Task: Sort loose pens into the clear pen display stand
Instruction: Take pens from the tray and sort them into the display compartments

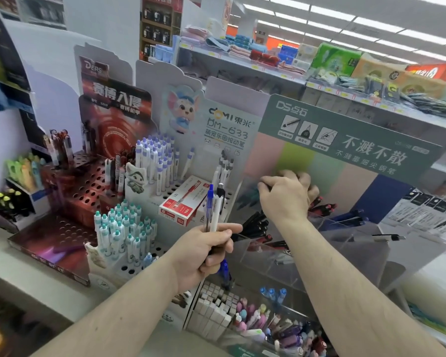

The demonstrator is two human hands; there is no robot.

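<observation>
My left hand (206,251) grips a small bunch of loose pens (213,210) upright: a blue-capped one, a white one with a black clip, and darker ones below the fist. My right hand (285,195) reaches into the upper tier of the clear pen display stand (350,251), fingers curled; motion blur hides whether it holds anything. The stand's slanted clear compartments hold black, red and blue pens (255,224) lying sideways. A green header card (345,140) rises behind the stand.
A white stand of purple-capped pens (157,161) with a red pen box (182,202) sits to the left, teal-capped pens (124,228) in front of it. A red perforated display (83,191) stands further left. Mixed pens fill a bin (273,323) below. Store shelves run behind.
</observation>
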